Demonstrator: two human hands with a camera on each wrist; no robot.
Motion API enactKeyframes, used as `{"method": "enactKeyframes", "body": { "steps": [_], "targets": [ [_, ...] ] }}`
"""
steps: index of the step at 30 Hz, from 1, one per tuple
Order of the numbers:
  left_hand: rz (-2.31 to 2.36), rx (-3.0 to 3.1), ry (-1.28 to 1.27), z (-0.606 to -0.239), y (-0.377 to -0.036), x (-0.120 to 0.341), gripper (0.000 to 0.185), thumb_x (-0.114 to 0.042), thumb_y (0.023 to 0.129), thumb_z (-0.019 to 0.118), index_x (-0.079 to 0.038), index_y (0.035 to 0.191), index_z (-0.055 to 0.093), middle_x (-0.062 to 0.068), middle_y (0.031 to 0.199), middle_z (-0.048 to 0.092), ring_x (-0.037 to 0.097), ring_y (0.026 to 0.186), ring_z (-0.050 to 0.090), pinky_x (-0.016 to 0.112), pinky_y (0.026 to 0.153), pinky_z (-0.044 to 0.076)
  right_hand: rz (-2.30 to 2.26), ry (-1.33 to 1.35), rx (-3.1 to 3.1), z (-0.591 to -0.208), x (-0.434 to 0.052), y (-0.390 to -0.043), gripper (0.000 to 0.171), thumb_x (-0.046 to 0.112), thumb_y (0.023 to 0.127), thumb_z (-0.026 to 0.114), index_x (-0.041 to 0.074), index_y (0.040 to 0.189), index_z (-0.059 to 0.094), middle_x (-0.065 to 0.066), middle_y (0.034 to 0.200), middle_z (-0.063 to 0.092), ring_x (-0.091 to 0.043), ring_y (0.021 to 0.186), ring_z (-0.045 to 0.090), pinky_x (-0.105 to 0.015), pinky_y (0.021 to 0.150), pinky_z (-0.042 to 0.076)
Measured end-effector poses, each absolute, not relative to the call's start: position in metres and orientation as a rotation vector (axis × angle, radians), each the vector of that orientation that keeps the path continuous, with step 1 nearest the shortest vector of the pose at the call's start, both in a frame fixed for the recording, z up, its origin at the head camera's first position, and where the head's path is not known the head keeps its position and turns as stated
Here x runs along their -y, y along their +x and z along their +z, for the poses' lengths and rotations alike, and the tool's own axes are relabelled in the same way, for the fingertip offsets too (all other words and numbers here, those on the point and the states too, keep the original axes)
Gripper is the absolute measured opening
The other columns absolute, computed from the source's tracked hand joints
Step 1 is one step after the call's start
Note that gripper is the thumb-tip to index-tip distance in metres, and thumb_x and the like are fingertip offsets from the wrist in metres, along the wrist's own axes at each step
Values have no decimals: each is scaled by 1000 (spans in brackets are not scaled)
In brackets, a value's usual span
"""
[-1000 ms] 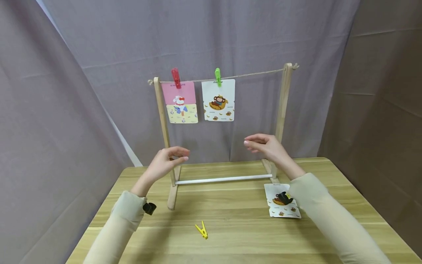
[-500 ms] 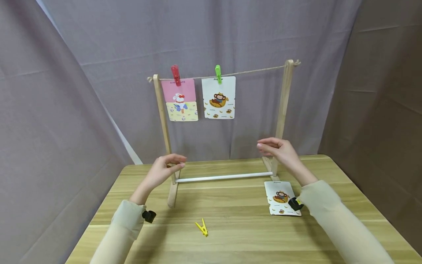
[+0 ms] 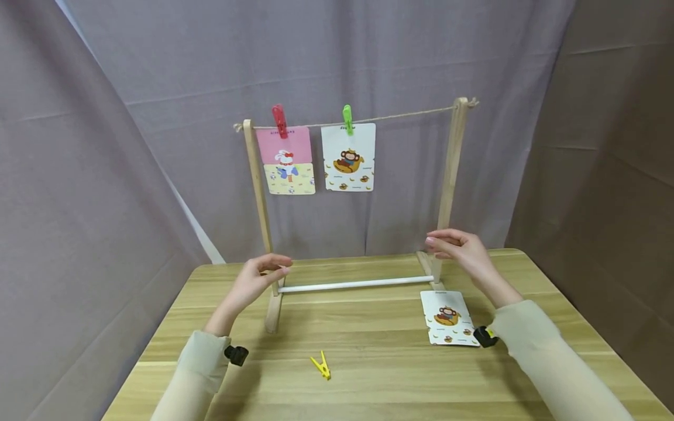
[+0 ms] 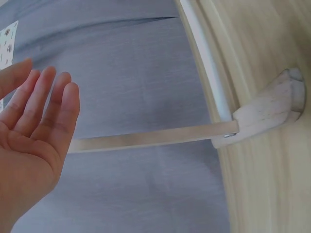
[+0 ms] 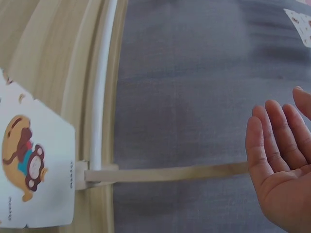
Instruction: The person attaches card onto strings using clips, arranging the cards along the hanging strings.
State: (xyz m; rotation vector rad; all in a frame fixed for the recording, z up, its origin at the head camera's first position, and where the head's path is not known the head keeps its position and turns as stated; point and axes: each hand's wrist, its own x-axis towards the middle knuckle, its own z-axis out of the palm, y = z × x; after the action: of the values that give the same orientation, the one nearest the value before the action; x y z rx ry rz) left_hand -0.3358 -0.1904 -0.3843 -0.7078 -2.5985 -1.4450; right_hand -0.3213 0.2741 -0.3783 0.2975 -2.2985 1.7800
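Note:
My left hand [image 3: 256, 283] hovers in front of the rack's left post, its fingers loosely bent around nothing. Near the right post, above a white monkey card [image 3: 446, 318] lying on the table, my right hand [image 3: 466, 252] is raised and holds nothing. Both wrist views show bare palms with relaxed fingers. On the rack's string [image 3: 408, 115] hang a pink and yellow rabbit card [image 3: 286, 169] under a red clothespin [image 3: 279, 121] and a white monkey card [image 3: 348, 166] under a green clothespin [image 3: 347, 119]. A yellow clothespin [image 3: 321, 366] lies on the table between my arms.
The wooden rack's left post [image 3: 258, 199] and right post [image 3: 451, 175] stand toward the back of the table [image 3: 379, 380]. A white rod [image 3: 358, 285] joins them low down. Grey curtain [image 3: 210, 70] hangs behind.
My right hand has moved right and down, away from the rack's middle, uncovering more of the card on the table. My left hand has sunk slightly and shifted left.

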Motion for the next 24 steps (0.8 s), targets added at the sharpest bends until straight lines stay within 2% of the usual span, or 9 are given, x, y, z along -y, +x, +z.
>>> {"method": "enactKeyframes", "body": {
  "steps": [5,9,12,16,24],
  "targets": [
    [-1496,2574,-693,-394,-336,195,25,-17,100,66,-6,122,69,11,120,71,28,105,64,41,89,51,1811,291,2254,-387,-282,-317,27,25,97,71,7,116,70,9,99,75,-10,90,72,-27,79,59],
    [-1524,2556,-680,-405,-336,200,26,-22,98,68,-9,120,71,10,124,70,24,105,64,36,88,52,1809,237,2264,-397,-286,-314,41,27,97,70,-3,124,64,9,100,75,-9,89,72,-25,78,58],
    [-1552,2540,-685,-412,-335,202,26,-20,97,70,-5,119,71,11,123,70,25,105,65,32,85,53,1808,185,2278,-406,-290,-310,50,29,97,70,-8,130,59,11,100,75,-9,90,71,-25,79,58],
    [-1584,2534,-682,-418,-332,202,26,-15,97,69,0,118,70,11,115,72,27,103,67,30,83,56,1832,156,2249,-418,-293,-308,52,29,97,70,-9,131,58,14,98,74,-11,90,72,-25,79,58],
    [-1601,2562,-649,-429,-328,204,24,-19,97,69,-7,117,71,7,114,73,24,103,66,30,86,55,1878,107,2201,-435,-293,-307,49,27,97,71,-7,129,59,13,97,74,-6,87,70,-27,79,58]
  ]
}}
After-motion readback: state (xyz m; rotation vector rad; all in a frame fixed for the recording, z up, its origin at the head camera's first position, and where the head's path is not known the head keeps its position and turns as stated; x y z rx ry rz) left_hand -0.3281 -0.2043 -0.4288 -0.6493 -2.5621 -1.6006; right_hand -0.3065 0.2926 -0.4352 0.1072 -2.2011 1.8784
